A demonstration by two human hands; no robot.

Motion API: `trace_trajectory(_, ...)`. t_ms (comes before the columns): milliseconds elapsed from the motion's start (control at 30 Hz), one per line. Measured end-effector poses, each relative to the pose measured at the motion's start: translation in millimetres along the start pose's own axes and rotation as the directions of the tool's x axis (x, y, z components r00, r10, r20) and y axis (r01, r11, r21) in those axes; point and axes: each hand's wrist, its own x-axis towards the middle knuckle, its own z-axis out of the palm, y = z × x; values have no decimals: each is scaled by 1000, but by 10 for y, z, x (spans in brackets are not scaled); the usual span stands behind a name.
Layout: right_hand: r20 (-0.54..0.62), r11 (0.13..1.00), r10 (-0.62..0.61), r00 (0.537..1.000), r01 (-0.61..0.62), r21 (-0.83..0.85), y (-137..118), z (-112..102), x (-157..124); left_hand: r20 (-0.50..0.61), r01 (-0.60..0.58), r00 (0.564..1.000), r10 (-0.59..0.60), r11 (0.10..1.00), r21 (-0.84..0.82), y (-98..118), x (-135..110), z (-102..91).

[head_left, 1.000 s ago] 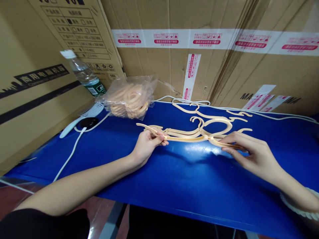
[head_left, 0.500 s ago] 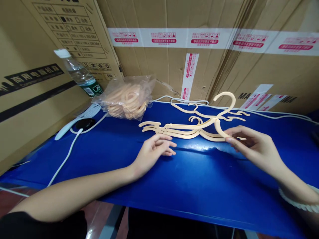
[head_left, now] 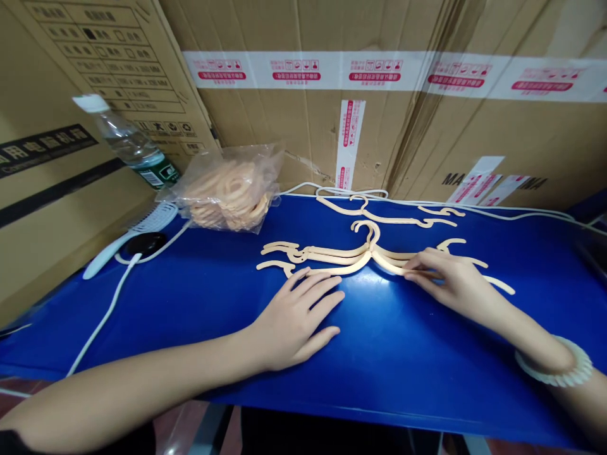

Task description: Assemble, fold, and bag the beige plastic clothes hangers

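A small stack of cream plastic hangers point(head_left: 351, 256) lies flat on the blue table point(head_left: 389, 354), hooks pointing away from me. My left hand point(head_left: 296, 319) rests flat on the table, fingers spread, fingertips just touching the front hanger's left arm. My right hand point(head_left: 448, 281) lies over the right arm of the hangers with its fingers laid on it. One more cream hanger point(head_left: 386, 215) lies apart, farther back near the boxes.
A clear bag of cream plastic rings point(head_left: 227, 189) sits at the back left, beside a water bottle point(head_left: 128, 145), a white handheld fan point(head_left: 126, 237) and a white cable point(head_left: 104, 316). Cardboard boxes point(head_left: 332, 101) wall in the back and left. A pale bracelet point(head_left: 557, 370) is on my right wrist.
The hanger my right hand had tilted up now lies flat on the stack. My left hand let go of the hangers' left end and came down flat on the table.
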Motion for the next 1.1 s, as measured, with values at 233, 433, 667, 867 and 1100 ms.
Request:
trace_trajectory(233,19,983,-86,996,88,-162,35,58,-5,46,57,997,-59,997,49,-10,2,19)
trace_trajectory(433,9,976,-81,997,82,-203,64,16,-16,75,56,996,-58,998,22,-26,3,30)
trace_trajectory(667,-17,965,-53,998,46,-259,34,-8,-15,56,73,996,-74,997,16,-23,6,9)
trace_trajectory(867,-42,951,-28,999,14,-309,22,-7,-28,74,81,994,-82,997,18,-40,14,17)
trace_trajectory(1100,-39,922,-23,999,6,-387,72,-11,-46,109,100,989,-97,995,-26,-71,13,31)
